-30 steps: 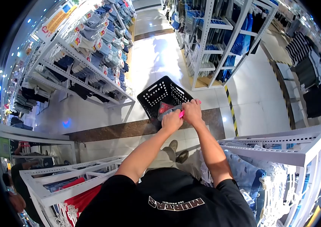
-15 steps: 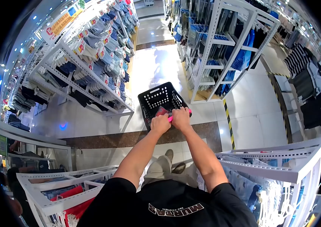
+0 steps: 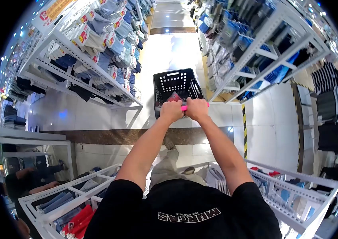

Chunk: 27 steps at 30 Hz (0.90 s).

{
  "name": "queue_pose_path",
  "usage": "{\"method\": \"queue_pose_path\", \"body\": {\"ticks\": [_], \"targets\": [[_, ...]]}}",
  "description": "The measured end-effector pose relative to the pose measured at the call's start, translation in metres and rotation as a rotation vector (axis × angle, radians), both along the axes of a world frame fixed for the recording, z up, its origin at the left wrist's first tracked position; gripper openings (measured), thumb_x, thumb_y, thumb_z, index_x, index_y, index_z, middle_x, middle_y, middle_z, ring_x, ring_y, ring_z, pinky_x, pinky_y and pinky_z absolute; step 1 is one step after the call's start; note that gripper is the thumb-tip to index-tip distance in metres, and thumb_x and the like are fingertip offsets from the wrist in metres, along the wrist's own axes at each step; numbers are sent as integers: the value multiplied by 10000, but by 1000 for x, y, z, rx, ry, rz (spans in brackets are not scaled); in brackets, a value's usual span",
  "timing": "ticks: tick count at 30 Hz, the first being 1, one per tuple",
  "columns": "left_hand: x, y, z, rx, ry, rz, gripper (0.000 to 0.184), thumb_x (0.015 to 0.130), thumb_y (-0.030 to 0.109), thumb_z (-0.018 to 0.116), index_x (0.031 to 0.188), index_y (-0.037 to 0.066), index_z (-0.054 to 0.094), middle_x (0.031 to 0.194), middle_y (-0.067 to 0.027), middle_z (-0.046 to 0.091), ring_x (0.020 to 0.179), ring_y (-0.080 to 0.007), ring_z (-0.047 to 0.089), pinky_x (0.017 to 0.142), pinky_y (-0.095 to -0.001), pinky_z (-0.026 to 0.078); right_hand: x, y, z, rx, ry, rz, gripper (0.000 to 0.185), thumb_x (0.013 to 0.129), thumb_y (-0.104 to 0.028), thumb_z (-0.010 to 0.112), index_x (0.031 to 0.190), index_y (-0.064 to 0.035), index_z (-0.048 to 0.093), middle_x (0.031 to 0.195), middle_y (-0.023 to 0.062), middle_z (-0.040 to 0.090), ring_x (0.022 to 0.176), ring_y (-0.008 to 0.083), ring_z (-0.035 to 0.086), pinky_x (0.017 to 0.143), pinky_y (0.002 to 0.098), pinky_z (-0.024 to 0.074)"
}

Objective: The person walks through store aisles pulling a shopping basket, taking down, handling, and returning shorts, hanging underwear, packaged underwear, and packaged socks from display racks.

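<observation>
My left hand (image 3: 171, 110) and right hand (image 3: 197, 108) curl round the pink handle (image 3: 184, 108) by the near edge of the black basket (image 3: 158, 99). It looks stiff, fairly light, best held there.

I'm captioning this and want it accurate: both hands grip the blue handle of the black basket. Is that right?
Not quite: the handle is pink, not blue, as the head view shows. The left hand and right hand do both grip it, and the basket is black.
</observation>
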<state>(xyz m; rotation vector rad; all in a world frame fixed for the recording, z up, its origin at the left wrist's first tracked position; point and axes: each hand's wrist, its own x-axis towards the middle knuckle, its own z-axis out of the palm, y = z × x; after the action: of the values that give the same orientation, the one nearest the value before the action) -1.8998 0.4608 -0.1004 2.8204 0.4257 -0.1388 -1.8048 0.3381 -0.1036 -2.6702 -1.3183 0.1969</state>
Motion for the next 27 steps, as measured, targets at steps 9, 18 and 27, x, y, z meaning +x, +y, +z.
{"method": "queue_pose_path", "body": {"ticks": [9, 18, 27], "targets": [[81, 102, -17, -129, -71, 12, 282, 807, 335, 677, 934, 83, 698, 924, -173, 731, 871, -337, 723, 774, -458, 565, 75, 95, -1, 28, -46, -66, 224, 781, -309, 700, 838, -96, 659, 723, 159, 697, 694, 358, 703, 675, 494, 544], [143, 157, -31, -131, -71, 7, 223, 829, 276, 645, 920, 78, 691, 861, -163, 728, 824, -346, 723, 743, -469, 565, 139, 149, -23, 54, -89, -72, 153, 782, -290, 688, 793, -139, 666, 663, 133, 674, 637, 353, 676, 619, 484, 524], [190, 194, -60, -89, -99, -18, 185, 793, 262, 677, 884, 101, 676, 843, -147, 722, 801, -337, 718, 710, -471, 558, 190, 184, -51, 121, -68, 10, 117, 752, -212, 667, 795, -106, 646, 658, 146, 672, 656, 332, 695, 633, 487, 508]]}}
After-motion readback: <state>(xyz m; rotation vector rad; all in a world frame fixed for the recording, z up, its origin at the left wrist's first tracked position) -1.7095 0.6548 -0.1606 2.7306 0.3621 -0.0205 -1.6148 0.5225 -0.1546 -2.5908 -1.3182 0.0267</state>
